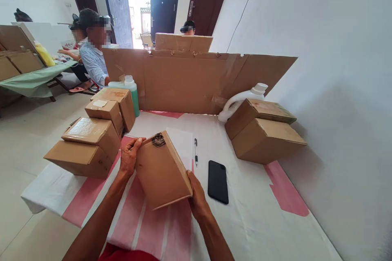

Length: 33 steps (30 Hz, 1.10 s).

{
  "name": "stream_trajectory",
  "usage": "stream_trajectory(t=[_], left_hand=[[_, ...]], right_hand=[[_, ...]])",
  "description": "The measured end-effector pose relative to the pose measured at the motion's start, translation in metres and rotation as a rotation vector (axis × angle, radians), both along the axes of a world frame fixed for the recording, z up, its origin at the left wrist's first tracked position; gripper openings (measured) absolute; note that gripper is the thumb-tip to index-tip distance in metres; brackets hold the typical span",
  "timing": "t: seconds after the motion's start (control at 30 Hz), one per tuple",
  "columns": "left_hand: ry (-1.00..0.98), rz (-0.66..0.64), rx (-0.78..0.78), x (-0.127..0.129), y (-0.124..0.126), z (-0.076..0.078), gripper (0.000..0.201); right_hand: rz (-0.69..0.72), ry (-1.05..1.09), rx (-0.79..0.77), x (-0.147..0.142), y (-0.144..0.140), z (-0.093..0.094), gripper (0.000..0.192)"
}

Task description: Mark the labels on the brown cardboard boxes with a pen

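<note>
Item: box (162,171), tilted, at table centre, gripped between left hand (129,155) on its upper-left edge and right hand (196,195) at its lower-right corner. Risk: a slip would drop it onto the phone (218,181) or pen (195,151) at its 3 o'clock.

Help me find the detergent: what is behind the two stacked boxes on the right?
Behind the two stacked boxes lies a white jug, tipped against the cardboard screen, cap and handle showing. Its lower body is covered by the boxes, so any label cannot be seen.
</note>
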<state>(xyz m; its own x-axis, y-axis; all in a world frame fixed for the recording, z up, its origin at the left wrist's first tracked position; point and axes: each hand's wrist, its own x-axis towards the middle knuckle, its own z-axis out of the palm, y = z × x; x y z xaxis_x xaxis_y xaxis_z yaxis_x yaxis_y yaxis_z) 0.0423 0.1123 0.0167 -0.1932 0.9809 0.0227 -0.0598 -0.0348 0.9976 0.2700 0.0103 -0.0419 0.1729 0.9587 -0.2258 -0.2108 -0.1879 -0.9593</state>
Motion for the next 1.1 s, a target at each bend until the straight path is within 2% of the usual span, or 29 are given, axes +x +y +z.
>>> stream_trajectory(t=[0.17,0.27,0.33,0.43,0.53,0.67,0.77,0.83,0.93,1.1], left_hand=[[0.285,-0.214,0.019,0.027,-0.008,0.004,0.029],[0.401,-0.403,0.005,0.042,-0.017,-0.006,0.025],[0.461,-0.481,-0.005,0.048,-0.023,-0.013,0.027],[0.544,-0.520,0.002,0.051,-0.029,-0.017,0.030],[0.629,-0.513,0.029,0.052,-0.033,-0.008,0.028],[0.893,-0.445,0.069,0.064,-0.042,0.010,0.030],[1.091,-0.476,0.039,0.076,-0.048,0.013,0.027],[1.092,-0.523,0.021,0.078,-0.048,0.012,0.026],[1.069,-0.583,0.029,0.075,-0.045,0.010,0.021],[1.081,-0.551,-0.021,0.077,-0.041,0.009,0.016]], right_hand=[[0.071,-0.322,-0.112,0.012,-0.061,-0.023,0.052],[0.040,-0.464,-0.133,0.021,-0.067,-0.025,0.046],[-0.001,-0.439,-0.117,0.024,-0.054,-0.021,0.051],[-0.033,-0.322,-0.085,0.021,-0.025,-0.009,0.059],[0.008,-0.262,-0.065,0.009,-0.004,0.000,0.064],[0.031,-0.287,-0.046,-0.010,-0.004,0.006,0.069],[0.061,-0.457,-0.001,-0.012,-0.005,0.009,0.065],[0.045,-0.665,-0.018,-0.002,0.002,0.010,0.057],[-0.040,-0.879,-0.123,0.022,0.028,0.010,0.039],[-0.070,-0.973,-0.316,0.054,0.083,0.003,0.025]])
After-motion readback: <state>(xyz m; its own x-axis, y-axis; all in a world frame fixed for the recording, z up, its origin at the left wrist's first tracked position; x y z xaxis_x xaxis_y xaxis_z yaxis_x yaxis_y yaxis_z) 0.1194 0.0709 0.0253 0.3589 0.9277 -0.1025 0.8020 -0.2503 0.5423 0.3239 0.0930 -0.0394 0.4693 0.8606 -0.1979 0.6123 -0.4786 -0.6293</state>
